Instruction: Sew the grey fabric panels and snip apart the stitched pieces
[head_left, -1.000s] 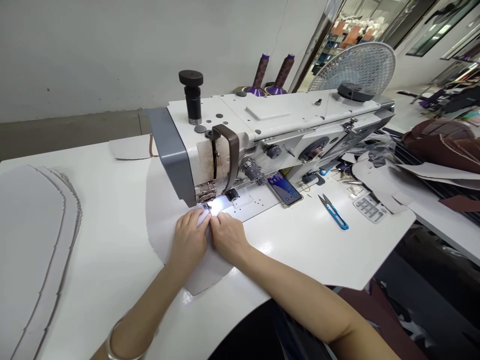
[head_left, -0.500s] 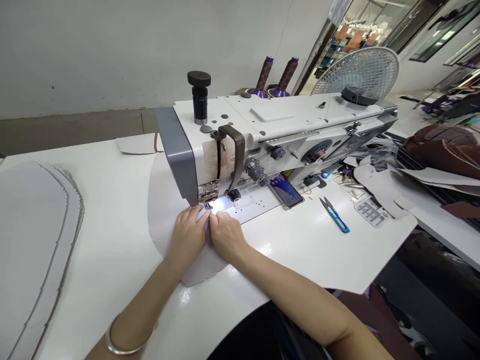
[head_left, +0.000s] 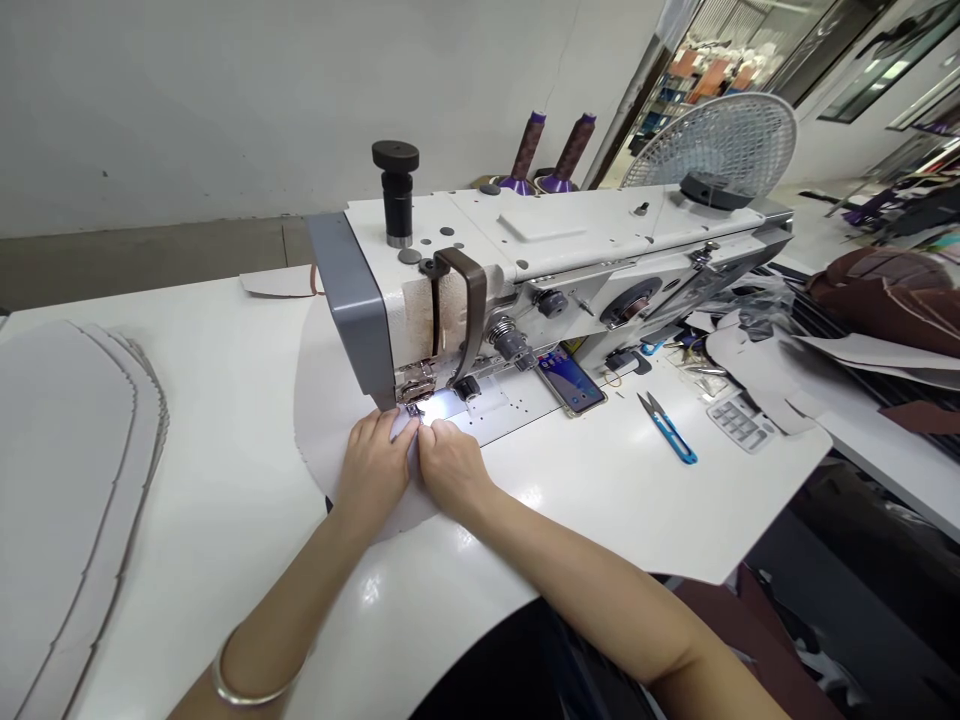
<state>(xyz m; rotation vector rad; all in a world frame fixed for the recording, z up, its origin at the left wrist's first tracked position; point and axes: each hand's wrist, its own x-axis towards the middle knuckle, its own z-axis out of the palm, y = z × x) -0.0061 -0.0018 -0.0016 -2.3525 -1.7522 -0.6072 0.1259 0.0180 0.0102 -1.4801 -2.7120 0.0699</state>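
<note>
A light grey fabric piece (head_left: 319,400) lies under the needle area of a white sewing machine (head_left: 465,235), lit by a small lamp. My left hand (head_left: 373,462) grips it just in front of the presser foot (head_left: 415,410), fingers curled and thumb pointing to the foot. Close by on the right, my right hand (head_left: 452,465) is closed on the edge of the same piece, thumb and forefinger pinched. The hands nearly touch at the thumbs. The gripped part of the edge is hidden under the fingers.
A stack of grey cut pieces (head_left: 60,450) lies at the left. Right of the machine are a phone (head_left: 571,382), blue thread snips (head_left: 669,430) and scraps (head_left: 750,360). Behind stand brown thread cones (head_left: 574,155) and a fan (head_left: 720,145).
The fabric piece has slid away from me under the presser foot; its near edge now lies closer to my hands. Both hands stay almost in place, still gripping it.
</note>
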